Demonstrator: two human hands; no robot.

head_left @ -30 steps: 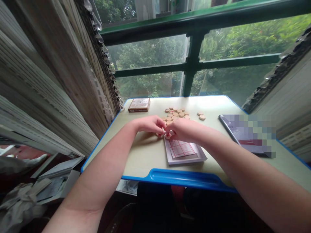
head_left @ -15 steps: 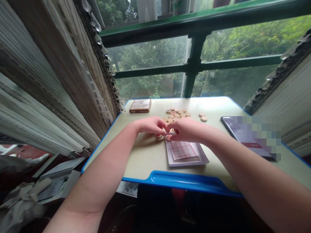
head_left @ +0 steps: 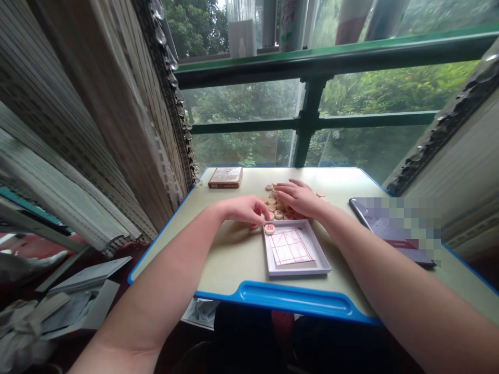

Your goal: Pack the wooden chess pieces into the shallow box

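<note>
My right hand (head_left: 299,199) lies flat with fingers spread over a pile of round wooden xiangqi pieces (head_left: 272,208), hiding part of it. My left hand (head_left: 247,209) is curled, its thumb and fingers nearly together at the far left corner of a shallow white box (head_left: 298,271). Whether anything is between those fingertips is hidden. Another piece (head_left: 253,226) shows just under the left hand. Inside the box, one piece with a red character (head_left: 269,229) sits face up in the far left corner, beside a folded paper board with red grid lines (head_left: 292,246).
A small brown-edged box (head_left: 226,177) is at the table's far left. To the right lies a dark tablet-like device (head_left: 390,228), partly blurred out. The table has a blue rim with a tray groove (head_left: 296,302) at the front. Curtains (head_left: 132,104) hang beside the window.
My right hand has left the box's far edge and moved up and right onto the pile, opening out. The red-character piece now shows uncovered in the box corner. The view has tilted slightly upward.
</note>
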